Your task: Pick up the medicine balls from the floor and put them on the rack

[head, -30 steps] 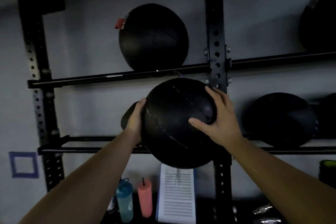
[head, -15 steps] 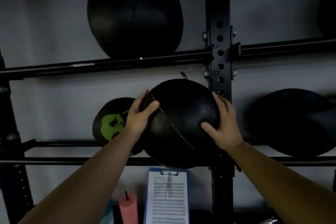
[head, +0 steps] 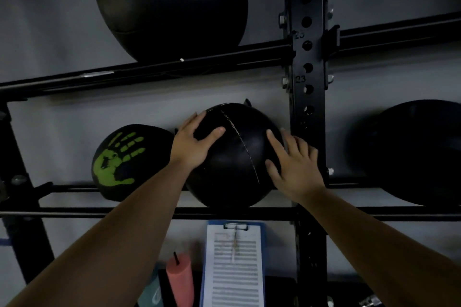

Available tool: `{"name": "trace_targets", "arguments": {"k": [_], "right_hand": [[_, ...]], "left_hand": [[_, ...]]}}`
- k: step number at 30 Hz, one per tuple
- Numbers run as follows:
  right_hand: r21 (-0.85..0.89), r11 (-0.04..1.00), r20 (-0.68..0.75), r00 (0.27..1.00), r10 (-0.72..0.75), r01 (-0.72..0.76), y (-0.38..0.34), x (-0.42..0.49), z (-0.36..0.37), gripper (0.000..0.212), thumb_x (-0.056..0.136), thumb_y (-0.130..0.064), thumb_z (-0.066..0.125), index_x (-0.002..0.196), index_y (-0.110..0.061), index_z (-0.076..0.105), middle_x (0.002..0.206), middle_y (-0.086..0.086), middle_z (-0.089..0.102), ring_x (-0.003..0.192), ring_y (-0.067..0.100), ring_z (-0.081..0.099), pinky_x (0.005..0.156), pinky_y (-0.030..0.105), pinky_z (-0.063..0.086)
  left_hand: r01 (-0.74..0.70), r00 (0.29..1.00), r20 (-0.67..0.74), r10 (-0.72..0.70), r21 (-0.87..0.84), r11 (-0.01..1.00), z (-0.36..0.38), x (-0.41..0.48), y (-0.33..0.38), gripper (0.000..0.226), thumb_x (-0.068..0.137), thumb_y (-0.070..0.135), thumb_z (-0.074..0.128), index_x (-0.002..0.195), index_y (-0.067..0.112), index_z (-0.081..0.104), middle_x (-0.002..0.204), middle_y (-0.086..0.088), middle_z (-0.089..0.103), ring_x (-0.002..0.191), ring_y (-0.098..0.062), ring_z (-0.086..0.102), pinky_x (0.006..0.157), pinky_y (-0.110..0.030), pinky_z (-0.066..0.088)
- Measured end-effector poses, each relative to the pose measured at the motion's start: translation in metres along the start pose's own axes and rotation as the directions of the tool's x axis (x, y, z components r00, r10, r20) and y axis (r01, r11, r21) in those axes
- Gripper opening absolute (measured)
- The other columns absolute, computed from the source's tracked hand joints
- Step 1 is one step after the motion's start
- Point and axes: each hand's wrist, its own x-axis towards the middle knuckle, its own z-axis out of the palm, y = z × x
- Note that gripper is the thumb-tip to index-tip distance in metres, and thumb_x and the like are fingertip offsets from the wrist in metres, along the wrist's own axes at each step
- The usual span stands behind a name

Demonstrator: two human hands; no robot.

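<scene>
Since a moment before, we pushed the black ball (head: 237, 157) back onto the rack rails (head: 224, 213). Our left hand (head: 193, 143) and right hand (head: 294, 164) pressed flat on its sides, fingers spread. Beside our left hand sat the handprint ball (head: 119, 157). This ball looked nearly placed; only letting go was left.

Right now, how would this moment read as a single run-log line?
phase: placing | object: black medicine ball on lower rack rails | left hand: on ball | right hand: on ball | neighbour: handprint ball at its left

Ball (head: 239, 157): black, leather-like, faint sheen, stitched seam. Rack (head: 308, 70): matt black metal, bolts bright. Clipboard (head: 233, 264): blue plastic-looking edge, metal clip, printed paper. Left ball (head: 119, 157): matt black, green handprint.
</scene>
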Motion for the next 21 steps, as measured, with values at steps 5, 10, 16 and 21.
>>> {"name": "trace_targets", "arguments": {"k": [5,10,16,21], "right_hand": [[0.117,0.992,0.030,0.999,0.039,-0.042,-0.041,0.015,-0.009,0.085,0.094,-0.076,0.019,0.166,-0.032,0.011,0.171,0.014,0.020,0.151,0.037,0.024,0.120,0.053,0.020],[0.110,0.991,0.075,0.995,0.071,-0.079,-0.063,0.017,-0.009,0.083,0.095,-0.075,0.019,0.166,-0.034,0.005,0.173,0.014,0.011,0.152,0.038,0.021,0.120,0.055,0.020],[0.044,0.989,0.180,0.975,0.129,-0.139,-0.074,0.012,-0.028,0.081,0.100,-0.071,0.031,0.166,-0.034,0.002,0.173,0.014,0.011,0.153,0.039,0.021,0.120,0.055,0.021],[-0.010,0.984,0.207,0.962,0.179,-0.181,-0.087,-0.017,-0.060,0.083,0.099,-0.073,0.031,0.166,-0.033,0.004,0.170,0.014,0.018,0.150,0.040,0.027,0.118,0.055,0.027]], "left_hand": [[-0.001,0.999,0.037,-0.001,0.053,0.999,-0.009,-0.002,-0.003,0.088,0.085,0.076,0.066,0.162,0.042,0.039,0.174,0.008,0.030,0.160,-0.018,0.027,0.129,-0.039,0.026],[0.063,0.997,0.049,-0.066,0.058,0.996,-0.021,-0.013,-0.008,0.091,0.086,0.079,0.062,0.165,0.045,0.031,0.177,0.006,0.022,0.163,-0.022,0.021,0.129,-0.042,0.025],[0.024,0.981,0.185,-0.064,0.210,0.977,-0.049,-0.034,-0.005,0.101,0.084,0.073,0.071,0.168,0.039,0.026,0.176,0.003,0.023,0.158,-0.022,0.031,0.123,-0.036,0.031],[-0.096,0.963,0.268,-0.023,0.423,0.901,-0.080,-0.079,-0.004,0.111,0.066,0.099,0.055,0.161,0.045,0.035,0.167,0.008,0.037,0.151,-0.022,0.043,0.116,-0.046,0.047]]}}
